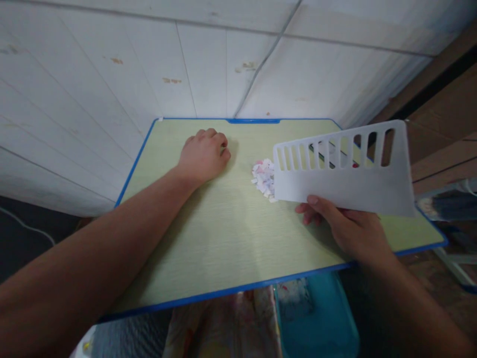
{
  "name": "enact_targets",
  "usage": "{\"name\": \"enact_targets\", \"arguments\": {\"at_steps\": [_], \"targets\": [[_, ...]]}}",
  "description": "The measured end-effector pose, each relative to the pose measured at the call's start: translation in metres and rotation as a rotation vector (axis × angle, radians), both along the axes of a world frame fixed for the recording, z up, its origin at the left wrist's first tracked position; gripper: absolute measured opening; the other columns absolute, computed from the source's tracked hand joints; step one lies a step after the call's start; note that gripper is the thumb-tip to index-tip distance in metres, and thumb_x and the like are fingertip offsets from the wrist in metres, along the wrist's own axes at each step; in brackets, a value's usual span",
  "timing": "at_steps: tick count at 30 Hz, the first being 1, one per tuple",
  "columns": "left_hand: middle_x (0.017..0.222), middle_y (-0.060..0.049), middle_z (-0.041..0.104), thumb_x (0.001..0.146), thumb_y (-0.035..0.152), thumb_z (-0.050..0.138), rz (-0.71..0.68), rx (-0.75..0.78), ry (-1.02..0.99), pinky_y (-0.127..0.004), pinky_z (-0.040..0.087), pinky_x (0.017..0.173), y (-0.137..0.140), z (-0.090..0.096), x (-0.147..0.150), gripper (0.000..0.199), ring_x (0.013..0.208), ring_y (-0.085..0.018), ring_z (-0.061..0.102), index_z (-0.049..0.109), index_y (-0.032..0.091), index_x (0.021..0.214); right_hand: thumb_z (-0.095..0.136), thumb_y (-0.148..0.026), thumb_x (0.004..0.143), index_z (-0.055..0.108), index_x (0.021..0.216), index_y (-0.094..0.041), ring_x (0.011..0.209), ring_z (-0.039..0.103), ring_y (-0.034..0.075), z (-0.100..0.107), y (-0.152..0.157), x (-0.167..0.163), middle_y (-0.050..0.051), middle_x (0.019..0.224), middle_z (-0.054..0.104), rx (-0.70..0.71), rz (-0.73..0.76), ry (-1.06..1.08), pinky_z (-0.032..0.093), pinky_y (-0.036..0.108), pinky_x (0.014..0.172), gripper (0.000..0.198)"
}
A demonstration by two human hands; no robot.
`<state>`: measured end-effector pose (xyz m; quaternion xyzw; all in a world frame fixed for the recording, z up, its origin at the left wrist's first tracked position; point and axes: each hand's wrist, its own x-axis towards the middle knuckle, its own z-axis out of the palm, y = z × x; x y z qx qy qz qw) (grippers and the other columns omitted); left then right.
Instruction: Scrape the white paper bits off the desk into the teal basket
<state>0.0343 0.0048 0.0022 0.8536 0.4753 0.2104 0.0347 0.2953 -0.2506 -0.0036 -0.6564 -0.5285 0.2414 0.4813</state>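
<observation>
White plate (pixel 335 186), gripped at its lower edge by the fingers of the right hand (pixel 352 229), is held over the right half of the tabletop (pixel 223 243). Its left end overlaps the scraps (pixel 263 176) in view; contact cannot be confirmed. Caution: an abrupt sweep could scatter the loose scraps; the one-edge grip could let the plate tilt. Left hand (pixel 204 154): positioned left of the scraps, fingers curled; whether they hold anything cannot be determined.

"Where does the head camera look from?"
"Above the near side of the blue-rimmed table (pixel 238 238), facing forward and steeply down."
"How near?"
"Close: that table spans the middle, white plank wall (pixel 208 74) far, teal plastic bin (pixel 322 323) near, right of centre."
</observation>
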Motion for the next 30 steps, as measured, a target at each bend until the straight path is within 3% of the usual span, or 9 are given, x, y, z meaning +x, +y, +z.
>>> {"name": "enact_targets", "arguments": {"at_steps": [7,15,22,27,30], "targets": [[0.135,-0.015,0.08,0.105,0.03,0.065,-0.008,0.007,-0.017,-0.063,0.055,0.126,0.004,-0.004,0.0,0.03,0.142,-0.044,0.066,0.086,0.025,0.126,0.092,-0.056,0.097,0.081,0.072,-0.032,0.057,0.072,0.027,0.014,-0.009,-0.001,0.004,0.07,0.081,0.058,-0.145,0.122,0.065,0.041,0.056,0.036],[0.143,-0.014,0.08,0.11,0.03,0.063,-0.006,-0.009,0.022,-0.056,0.057,0.125,-0.003,0.005,0.001,0.028,0.144,-0.04,0.067,0.085,0.027,0.127,0.091,-0.067,0.098,0.081,0.073,-0.032,0.064,0.076,0.027,0.017,-0.013,-0.003,0.005,0.073,0.082,0.008,-0.073,0.048,0.068,0.042,0.066,0.044],[0.155,-0.012,0.077,0.118,0.027,0.06,0.035,-0.043,0.084,-0.044,0.051,0.127,-0.015,0.013,0.006,0.029,0.142,-0.03,0.063,0.082,0.019,0.136,0.085,-0.063,0.104,0.082,0.072,-0.032,0.058,0.066,0.023,0.019,-0.015,0.003,0.002,0.064,0.073,-0.023,-0.039,-0.074,0.056,0.039,0.06,0.044],[0.155,-0.011,0.077,0.118,0.025,0.06,0.05,-0.063,0.092,-0.048,0.05,0.128,-0.02,0.017,0.009,0.031,0.14,-0.03,0.062,0.081,0.019,0.139,0.091,-0.061,0.098,0.073,0.063,-0.032,0.063,0.073,0.025,0.021,-0.035,0.01,0.003,0.067,0.077,-0.002,-0.04,-0.082,0.062,0.039,0.067,0.049],[0.154,-0.012,0.076,0.117,0.027,0.059,0.052,-0.078,0.078,-0.052,0.05,0.13,-0.021,0.019,0.01,0.032,0.14,-0.031,0.061,0.081,0.02,0.139,0.095,-0.057,0.092,0.075,0.068,-0.032,0.059,0.073,0.025,0.017,-0.047,0.016,0.002,0.068,0.078,-0.03,-0.06,-0.012,0.064,0.039,0.062,0.041]]}}
